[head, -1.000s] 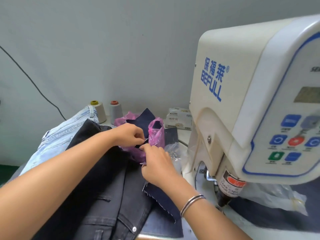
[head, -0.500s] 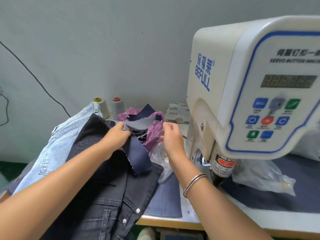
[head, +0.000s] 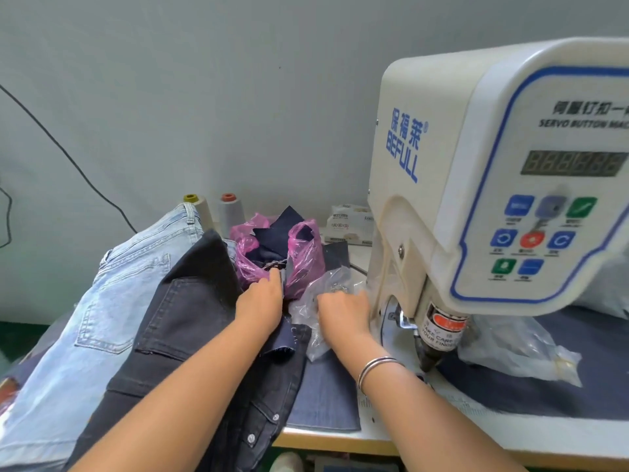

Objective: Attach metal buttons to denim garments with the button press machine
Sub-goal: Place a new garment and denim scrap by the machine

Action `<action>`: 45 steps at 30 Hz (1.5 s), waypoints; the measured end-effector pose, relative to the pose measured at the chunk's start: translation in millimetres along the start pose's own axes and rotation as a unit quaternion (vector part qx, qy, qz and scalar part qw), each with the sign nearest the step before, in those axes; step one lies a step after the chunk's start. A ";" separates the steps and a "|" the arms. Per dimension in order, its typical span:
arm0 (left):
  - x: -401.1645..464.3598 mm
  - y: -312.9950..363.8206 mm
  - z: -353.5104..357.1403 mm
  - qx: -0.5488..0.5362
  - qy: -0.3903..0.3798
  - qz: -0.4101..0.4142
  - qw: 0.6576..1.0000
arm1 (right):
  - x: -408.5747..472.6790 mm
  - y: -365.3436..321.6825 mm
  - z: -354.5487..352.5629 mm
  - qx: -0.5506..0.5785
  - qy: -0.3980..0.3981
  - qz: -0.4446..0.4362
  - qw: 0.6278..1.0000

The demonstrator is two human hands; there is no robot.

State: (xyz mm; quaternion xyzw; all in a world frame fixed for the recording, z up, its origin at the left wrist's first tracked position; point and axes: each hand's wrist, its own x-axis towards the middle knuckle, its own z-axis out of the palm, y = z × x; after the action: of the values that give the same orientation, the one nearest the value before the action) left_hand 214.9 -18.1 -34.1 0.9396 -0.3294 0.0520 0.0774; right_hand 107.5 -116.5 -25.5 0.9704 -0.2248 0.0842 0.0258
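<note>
Left hand (head: 260, 301) pinches a denim scrap (head: 283, 279) at the pink bag (head: 301, 257); probably a test piece. Right hand (head: 343, 310) reaches into the clear bag (head: 323, 294), likely for buttons; fingers hidden, grip unclear.

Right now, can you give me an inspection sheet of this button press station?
Surface: white table, dark blue mat under the press head.
Job's things: button press machine; black jeans over light blue jeans; clear bag.
Clutter: pink bag of dark denim scraps; two thread cones; tissue pack; second clear bag.
Hands: left hand at the pink bag; right hand on the clear bag; grips unclear.
Cables: black cable on the wall.
Surroundings: grey wall.
</note>
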 end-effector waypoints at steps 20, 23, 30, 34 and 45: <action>7.3 -7.1 -16.4 0.001 -0.073 -0.013 0.997 | 6.2 -7.5 -0.7 -0.031 -0.010 -0.029 0.999; 12.9 -5.6 -14.3 -0.060 -0.066 -0.025 0.996 | 9.5 -4.2 -0.1 -0.029 0.007 -0.013 0.999; 13.4 -8.7 -39.8 -0.386 -0.082 -0.123 0.910 | 14.7 -6.5 4.6 -0.038 0.008 -0.014 0.999; -5.1 -11.5 -33.4 -0.228 -0.184 -0.079 0.953 | 13.6 -11.2 5.2 -0.031 0.007 -0.024 0.999; -21.0 -8.0 -1.8 -0.081 0.059 0.006 0.995 | 11.0 -8.6 7.4 -0.027 0.023 -0.039 0.999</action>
State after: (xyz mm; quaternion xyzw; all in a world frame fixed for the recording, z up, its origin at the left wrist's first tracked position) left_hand 203.5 1.2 -36.4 0.9236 -0.3332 0.0807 0.1717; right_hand 122.2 -114.2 -31.0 0.9752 -0.1883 0.0995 0.0600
